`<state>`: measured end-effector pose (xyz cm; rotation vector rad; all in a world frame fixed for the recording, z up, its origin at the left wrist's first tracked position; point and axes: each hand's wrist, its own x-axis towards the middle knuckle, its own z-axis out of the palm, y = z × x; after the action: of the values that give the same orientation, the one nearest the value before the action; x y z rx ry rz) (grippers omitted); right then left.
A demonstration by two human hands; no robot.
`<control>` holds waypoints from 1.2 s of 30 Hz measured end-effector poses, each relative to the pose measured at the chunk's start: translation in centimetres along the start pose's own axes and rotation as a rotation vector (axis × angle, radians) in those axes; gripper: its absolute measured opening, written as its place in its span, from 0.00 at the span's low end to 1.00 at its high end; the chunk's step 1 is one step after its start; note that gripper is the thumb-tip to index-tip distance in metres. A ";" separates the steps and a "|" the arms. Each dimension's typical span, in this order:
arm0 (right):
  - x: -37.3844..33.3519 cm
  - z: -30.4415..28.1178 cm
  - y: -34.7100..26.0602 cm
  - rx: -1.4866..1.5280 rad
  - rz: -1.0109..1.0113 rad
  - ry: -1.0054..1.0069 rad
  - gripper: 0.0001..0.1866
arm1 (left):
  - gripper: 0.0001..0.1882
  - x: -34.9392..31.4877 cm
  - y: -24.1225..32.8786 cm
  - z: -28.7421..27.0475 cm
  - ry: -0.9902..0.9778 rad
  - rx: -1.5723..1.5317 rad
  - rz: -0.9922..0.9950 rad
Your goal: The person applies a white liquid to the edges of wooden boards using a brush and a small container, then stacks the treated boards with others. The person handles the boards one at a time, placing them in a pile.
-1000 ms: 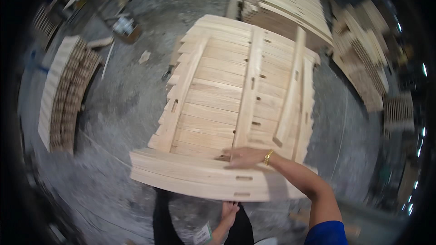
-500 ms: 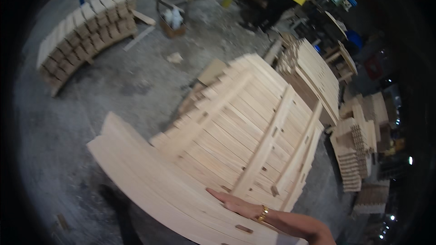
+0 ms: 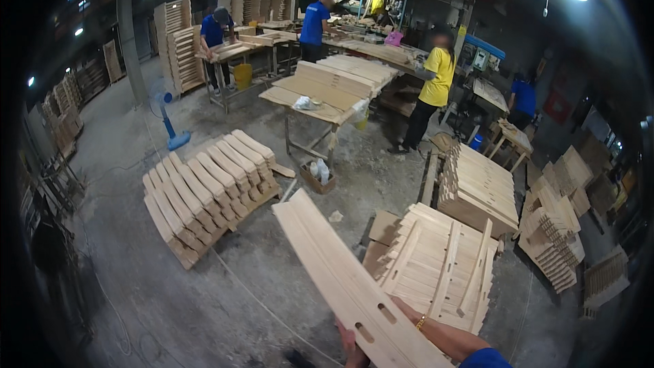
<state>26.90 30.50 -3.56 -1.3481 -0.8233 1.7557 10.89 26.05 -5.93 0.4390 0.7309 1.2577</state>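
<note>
plank in both hands' grip, jutting fwd

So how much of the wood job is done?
Done: a slatted wooden frame already lies on the floor stack. In hand: the left hand and right hand carry a long curved slotted board, lifted off the stack. Left: the curved boards in rows on the pallet lie untouched.

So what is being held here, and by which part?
A long slotted wooden plank, gripped at its near end: the left hand below it, the right hand on its right edge beside the slots.
</note>
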 end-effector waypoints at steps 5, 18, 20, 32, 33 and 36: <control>1.7 2.3 -4.6 0.025 -0.037 0.095 0.23 | 0.48 4.2 6.1 0.9 -0.159 0.008 0.012; 20.5 -9.2 -20.0 0.067 -0.062 0.118 0.21 | 0.51 31.2 7.2 12.6 -0.352 -0.001 -0.082; 23.9 -12.4 -23.6 0.065 -0.062 0.126 0.21 | 0.50 36.3 6.8 16.3 -0.352 0.009 -0.063; 43.7 -34.5 -46.3 -0.021 -0.093 0.246 0.20 | 0.43 69.0 -0.5 38.5 -0.390 -0.128 -0.029; 45.4 -36.7 -48.2 -0.024 -0.089 0.258 0.20 | 0.43 71.8 -1.2 40.6 -0.405 -0.166 -0.045; 50.0 -44.4 -54.3 -0.033 -0.069 0.286 0.20 | 0.40 80.2 -3.8 46.6 -0.367 -0.115 -0.052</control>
<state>72.27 102.89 7.82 -1.5306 -0.7310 1.4585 56.95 106.05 3.93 0.5353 0.3547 1.1234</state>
